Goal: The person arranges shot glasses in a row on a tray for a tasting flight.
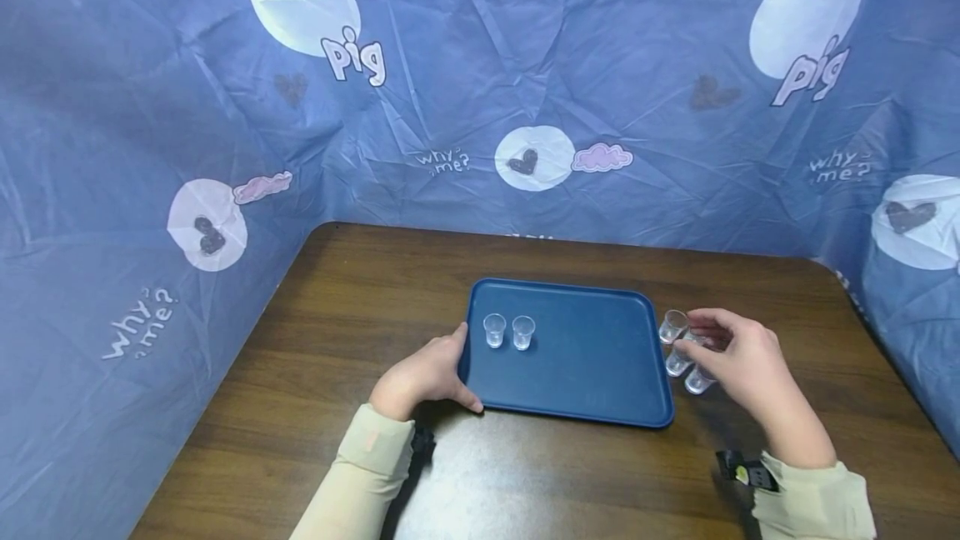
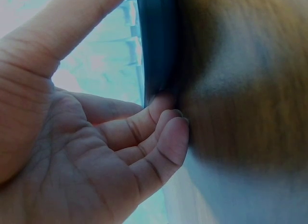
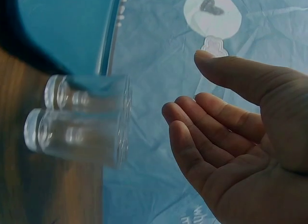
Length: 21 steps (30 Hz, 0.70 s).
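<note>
Two small clear shot glasses, one on the left [image 1: 494, 332] and one beside it [image 1: 523, 333], stand upright near the left side of the blue tray [image 1: 592, 365]. My left hand [image 1: 427, 369] holds the tray's near left corner, thumb along the front edge and fingers against the left side. Just right of the tray, three more shot glasses [image 1: 699, 381] stand close together on the table. Over these my right hand [image 1: 738, 352] hovers with thumb and fingers apart. The right wrist view shows two of them [image 3: 79, 137], with nothing between the fingers.
The brown wooden table [image 1: 322, 340] carries the tray and glasses. A blue printed cloth [image 1: 450, 107] hangs behind and along both sides of it. Dark straps with devices [image 1: 746, 472] sit at the wrists, below light sleeves.
</note>
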Each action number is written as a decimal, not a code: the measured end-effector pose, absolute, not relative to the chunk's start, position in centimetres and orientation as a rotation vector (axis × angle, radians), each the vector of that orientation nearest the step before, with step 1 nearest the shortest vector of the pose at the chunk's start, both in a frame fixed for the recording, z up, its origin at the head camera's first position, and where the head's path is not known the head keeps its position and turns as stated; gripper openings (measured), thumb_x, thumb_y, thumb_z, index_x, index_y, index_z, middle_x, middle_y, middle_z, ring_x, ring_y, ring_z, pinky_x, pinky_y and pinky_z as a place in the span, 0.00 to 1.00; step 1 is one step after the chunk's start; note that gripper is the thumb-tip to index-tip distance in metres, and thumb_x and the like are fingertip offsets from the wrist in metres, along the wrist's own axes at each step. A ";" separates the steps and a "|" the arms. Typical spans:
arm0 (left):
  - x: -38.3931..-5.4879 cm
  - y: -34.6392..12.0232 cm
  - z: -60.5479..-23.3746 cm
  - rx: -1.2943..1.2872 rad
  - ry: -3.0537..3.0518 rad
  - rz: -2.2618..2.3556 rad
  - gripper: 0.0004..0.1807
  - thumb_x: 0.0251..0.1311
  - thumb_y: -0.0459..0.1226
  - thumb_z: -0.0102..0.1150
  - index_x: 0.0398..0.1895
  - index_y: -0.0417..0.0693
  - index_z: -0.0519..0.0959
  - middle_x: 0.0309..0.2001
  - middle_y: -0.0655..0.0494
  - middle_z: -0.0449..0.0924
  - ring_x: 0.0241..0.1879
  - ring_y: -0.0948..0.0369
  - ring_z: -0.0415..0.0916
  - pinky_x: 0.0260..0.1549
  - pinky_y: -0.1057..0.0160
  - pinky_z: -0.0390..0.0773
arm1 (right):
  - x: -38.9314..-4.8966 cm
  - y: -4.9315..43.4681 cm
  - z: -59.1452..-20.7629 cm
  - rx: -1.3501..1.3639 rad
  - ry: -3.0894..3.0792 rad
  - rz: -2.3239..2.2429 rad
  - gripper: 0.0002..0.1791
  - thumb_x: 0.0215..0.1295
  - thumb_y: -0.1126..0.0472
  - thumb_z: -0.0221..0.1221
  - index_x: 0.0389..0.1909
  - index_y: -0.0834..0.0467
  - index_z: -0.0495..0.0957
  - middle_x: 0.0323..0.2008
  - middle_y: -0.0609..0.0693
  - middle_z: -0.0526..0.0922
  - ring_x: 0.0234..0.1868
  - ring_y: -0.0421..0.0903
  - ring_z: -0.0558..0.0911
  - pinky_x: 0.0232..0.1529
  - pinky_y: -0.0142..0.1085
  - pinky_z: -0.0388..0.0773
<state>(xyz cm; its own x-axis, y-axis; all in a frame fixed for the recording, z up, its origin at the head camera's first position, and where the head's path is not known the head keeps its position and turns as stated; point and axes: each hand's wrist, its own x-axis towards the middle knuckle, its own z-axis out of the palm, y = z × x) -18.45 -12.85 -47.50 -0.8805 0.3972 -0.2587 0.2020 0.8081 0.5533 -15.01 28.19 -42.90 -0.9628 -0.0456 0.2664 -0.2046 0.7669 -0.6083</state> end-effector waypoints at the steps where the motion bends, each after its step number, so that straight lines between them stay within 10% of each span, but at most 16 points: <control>1: -18.4 -12.8 -47.5 0.452 2.630 0.746 0.74 0.35 0.49 0.88 0.78 0.27 0.47 0.71 0.31 0.62 0.69 0.44 0.62 0.67 0.51 0.64 | -14.9 28.4 -42.9 0.190 -2.730 0.976 0.22 0.58 0.63 0.75 0.51 0.68 0.82 0.44 0.63 0.86 0.41 0.58 0.86 0.34 0.22 0.76; 21: -18.2 -12.8 -47.2 0.445 2.628 0.754 0.74 0.35 0.48 0.88 0.78 0.26 0.47 0.71 0.31 0.63 0.69 0.44 0.63 0.66 0.50 0.64 | -13.2 31.7 -43.9 0.083 -2.780 0.922 0.28 0.56 0.56 0.77 0.52 0.69 0.82 0.47 0.64 0.85 0.44 0.63 0.85 0.36 0.23 0.76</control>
<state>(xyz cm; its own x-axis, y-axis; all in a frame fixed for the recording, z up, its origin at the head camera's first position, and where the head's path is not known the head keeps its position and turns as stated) -18.16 -12.77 -47.18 -0.8817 0.3934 -0.2605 0.1955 0.8071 0.5571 -13.20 31.74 -43.89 -0.9761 0.0132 0.2169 -0.1191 0.8024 -0.5847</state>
